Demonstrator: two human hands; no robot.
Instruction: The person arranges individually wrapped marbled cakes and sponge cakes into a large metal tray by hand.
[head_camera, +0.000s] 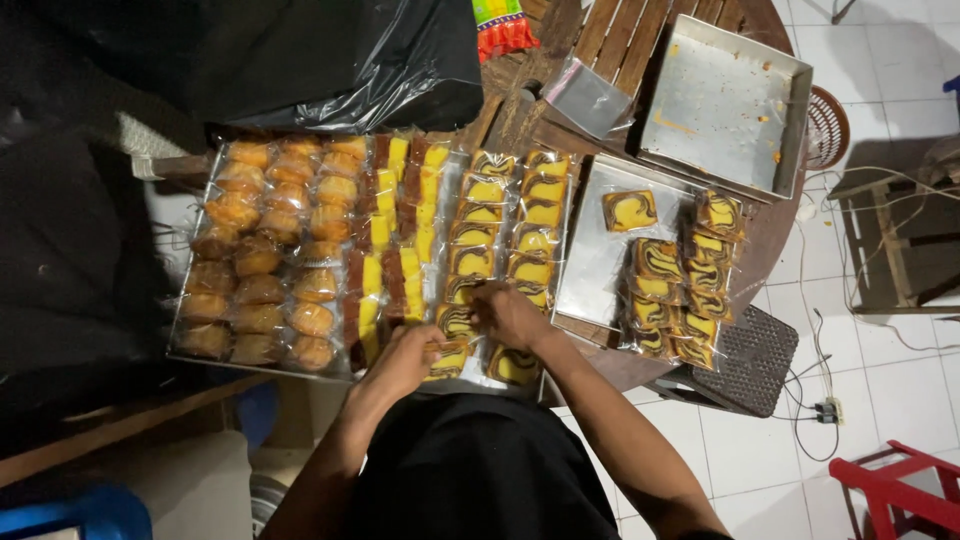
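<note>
You work at a wooden table above white floor tiles. Your left hand and right hand close together on a wrapped cake slice on the large tray. An empty pan sits beyond, clear of both hands.

both hands, left hand and right hand, meet over a clear-wrapped yellow-and-brown marble cake slice at the near edge of a long metal tray packed with wrapped cakes.
</note>
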